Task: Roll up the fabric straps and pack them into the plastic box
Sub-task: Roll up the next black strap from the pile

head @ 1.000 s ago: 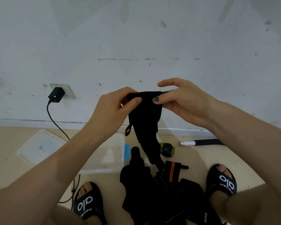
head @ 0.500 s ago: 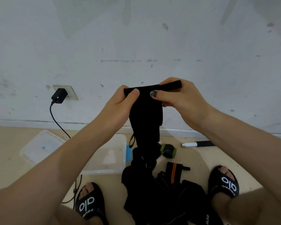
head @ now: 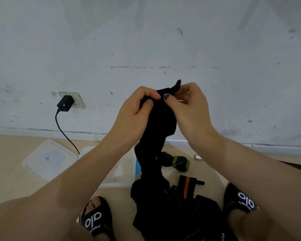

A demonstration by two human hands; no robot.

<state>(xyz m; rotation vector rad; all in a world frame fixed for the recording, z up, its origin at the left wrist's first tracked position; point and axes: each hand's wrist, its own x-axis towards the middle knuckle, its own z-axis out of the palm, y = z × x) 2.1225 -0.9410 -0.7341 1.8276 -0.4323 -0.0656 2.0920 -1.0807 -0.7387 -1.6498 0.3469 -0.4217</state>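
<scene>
The left hand [head: 137, 110] has its fingers curled over the top of a black strap [head: 159, 129], with the thumb pressing on the front. The right hand [head: 186, 105] pinches the same top end just beside it, and a small black tip pokes up above its fingers. The strap hangs down between both arms to a dark pile of straps [head: 172, 209] on the floor. The pile is so black that it is hard to tell one strap from another. One strap with an orange stripe [head: 187, 186] shows. The left arm covers much of the clear plastic box [head: 118, 174]. Its lid [head: 49, 159] lies beside it. A black charger [head: 65, 103] sits in the wall plug.
</scene>
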